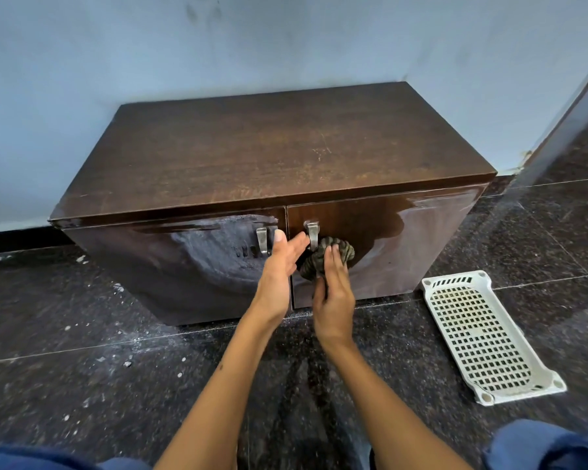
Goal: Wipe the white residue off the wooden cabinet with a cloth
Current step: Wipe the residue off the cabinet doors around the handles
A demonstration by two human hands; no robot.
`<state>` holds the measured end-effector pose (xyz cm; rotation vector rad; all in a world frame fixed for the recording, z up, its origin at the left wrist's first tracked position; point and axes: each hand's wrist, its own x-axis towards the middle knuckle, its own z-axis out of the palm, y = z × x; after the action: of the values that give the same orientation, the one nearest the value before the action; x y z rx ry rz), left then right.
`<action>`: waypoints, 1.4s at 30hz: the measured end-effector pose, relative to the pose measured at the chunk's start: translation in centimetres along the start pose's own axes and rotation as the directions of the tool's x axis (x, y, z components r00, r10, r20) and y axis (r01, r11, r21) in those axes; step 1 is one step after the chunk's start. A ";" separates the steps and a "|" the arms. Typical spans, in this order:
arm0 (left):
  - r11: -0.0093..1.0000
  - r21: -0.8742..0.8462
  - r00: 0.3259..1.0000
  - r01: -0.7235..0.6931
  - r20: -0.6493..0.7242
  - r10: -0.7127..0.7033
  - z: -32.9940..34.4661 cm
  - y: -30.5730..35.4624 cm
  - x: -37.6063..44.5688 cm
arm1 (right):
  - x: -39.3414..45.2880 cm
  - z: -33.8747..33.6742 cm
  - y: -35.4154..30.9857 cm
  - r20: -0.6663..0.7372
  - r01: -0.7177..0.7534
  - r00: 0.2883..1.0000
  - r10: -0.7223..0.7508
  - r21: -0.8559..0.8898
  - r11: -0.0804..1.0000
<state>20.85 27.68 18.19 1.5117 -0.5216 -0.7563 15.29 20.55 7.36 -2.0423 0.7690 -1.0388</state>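
A: What are the hands doing?

B: The right hand (331, 296) holds a bunched dark cloth (326, 261), fingers curled over it, up against the right door (404, 245) of the wooden cabinet (269, 154), just below and beside that door's metal handle (312, 235). The left hand (280, 266) is flat and wide, fingers straight, holding nothing; its fingertips (299, 240) reach toward the same handle, near the seam between the doors. Whether they touch the wood I cannot tell.

A: How much is wiped?

B: I'd judge it partly done. The upper middle of the right door shows clean dark wood, with a pale film around that patch toward its right side. The left door (170, 262) carries a broad patch of white residue (224, 249) around its own handle (262, 240), so most of that door seems left. The top looks fairly clear, only faint scuffs.

A: Anything around it?

B: A white perforated plastic tray (482, 337) lies on the dark stone floor (82, 334) to the right, and pale dust speckles the floor in front.
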 end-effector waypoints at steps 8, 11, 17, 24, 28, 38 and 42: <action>0.998 0.008 0.994 0.065 0.088 -0.066 -0.8 0.5 0.2 | -0.6 0.5 -0.3 -0.242 -0.282 0.916 0.320 0.180 0.942; 0.997 0.010 0.992 0.072 0.101 -0.073 -1.0 0.6 0.4 | -0.5 1.6 -1.8 -0.184 -0.251 0.941 0.283 0.179 0.951; 0.996 0.044 0.989 0.072 0.127 -0.077 -1.3 0.7 0.4 | -2.5 3.0 -1.9 0.053 -0.372 0.928 0.368 0.172 0.912; 0.982 0.187 0.989 0.039 0.135 -0.065 -1.6 1.2 0.2 | -1.7 2.1 -3.3 -0.191 -0.422 0.846 0.498 0.333 0.843; 0.978 0.204 0.988 0.048 0.136 -0.077 -1.5 1.3 0.3 | -1.0 2.6 -3.5 -0.062 -0.454 0.867 0.494 0.306 0.837; 0.990 0.116 0.981 0.079 0.166 -0.098 -1.7 1.5 0.4 | -1.9 2.0 -2.9 -0.153 -0.504 0.793 0.590 0.378 0.776; 0.992 0.090 0.982 0.090 0.159 -0.104 -2.0 1.4 0.7 | -0.9 2.9 -3.3 -0.073 -0.494 0.834 0.548 0.345 0.798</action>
<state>22.96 28.38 19.45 1.5686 -0.6111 -0.9501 17.90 24.09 8.39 -1.3621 1.1041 -0.9386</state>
